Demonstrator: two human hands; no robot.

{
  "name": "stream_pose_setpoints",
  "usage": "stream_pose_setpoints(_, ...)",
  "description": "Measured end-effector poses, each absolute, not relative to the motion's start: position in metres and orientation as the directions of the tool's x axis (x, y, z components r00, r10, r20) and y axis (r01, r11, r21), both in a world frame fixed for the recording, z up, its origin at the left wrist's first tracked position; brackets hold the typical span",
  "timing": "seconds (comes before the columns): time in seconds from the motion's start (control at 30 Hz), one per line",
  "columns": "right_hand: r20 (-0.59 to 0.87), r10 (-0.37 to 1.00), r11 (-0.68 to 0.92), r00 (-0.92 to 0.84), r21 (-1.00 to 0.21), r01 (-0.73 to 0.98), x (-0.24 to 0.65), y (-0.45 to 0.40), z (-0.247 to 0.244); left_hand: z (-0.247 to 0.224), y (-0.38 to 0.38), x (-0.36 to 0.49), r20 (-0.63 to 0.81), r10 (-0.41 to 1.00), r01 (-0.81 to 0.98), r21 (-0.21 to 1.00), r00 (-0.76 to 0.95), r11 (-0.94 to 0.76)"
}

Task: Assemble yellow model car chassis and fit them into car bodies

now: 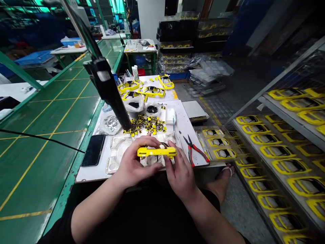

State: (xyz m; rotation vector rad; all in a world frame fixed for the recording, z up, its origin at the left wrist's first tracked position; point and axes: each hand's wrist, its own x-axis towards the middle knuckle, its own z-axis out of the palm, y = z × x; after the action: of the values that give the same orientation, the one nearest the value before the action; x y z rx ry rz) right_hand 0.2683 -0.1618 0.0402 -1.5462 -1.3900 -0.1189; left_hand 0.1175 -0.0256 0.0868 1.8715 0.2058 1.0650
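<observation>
A yellow car-shaped shell (156,152) is held up between both hands, its narrow end facing the camera. My left hand (137,161) wraps round its left side, with fingers behind the top edge and the thumb below. Fingers of my right hand (180,169) grip the right end. Below and behind the shell lies a whitish moulded block (114,157) on the white table. Farther back is a pile of small yellow and black parts (149,125). Red-handled pliers (194,150) lie to the right, and a black phone (93,150) lies to the left.
A black post (109,88) slants over the table. Behind the pile stand bags of black pieces (152,109) and more yellow shells (151,90). A green conveyor (63,112) runs along the left. Racks of yellow shells (266,139) fill the right.
</observation>
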Motion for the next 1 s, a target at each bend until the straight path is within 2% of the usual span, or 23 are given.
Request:
stream_pose_setpoints(0.2, 0.631, 0.712, 0.154, 0.31, -0.57, 0.807, 0.269, -0.168, 0.041, 0.091, -0.029, 0.117, 0.578, 0.577, -0.368, 0.815, 0.577, -0.448)
stream_pose_setpoints(0.33, 0.632, 0.716, 0.146, 0.295, -0.549, 0.823, 0.269, -0.171, 0.044, 0.102, -0.032, 0.117, 0.511, 0.598, -0.319, 0.858, 0.618, -0.404)
stream_pose_setpoints(0.47, 0.632, 0.724, 0.148, 0.278, -0.535, 0.831, 0.27, -0.173, 0.043, 0.108, -0.03, 0.116, 0.492, 0.552, -0.316, 0.866, 0.673, -0.388)
stream_pose_setpoints(0.77, 0.624, 0.741, 0.204, 0.248, -0.561, 0.802, 0.274, -0.179, 0.041, 0.109, -0.032, 0.111, 0.526, 0.5, -0.315, 0.837, 0.688, -0.447)
stream_pose_setpoints(1.0, 0.632, 0.752, 0.269, 0.185, -0.551, 0.79, 0.274, -0.192, 0.043, 0.103, -0.041, 0.101, 0.607, 0.363, -0.35, 0.746, 0.707, -0.567)
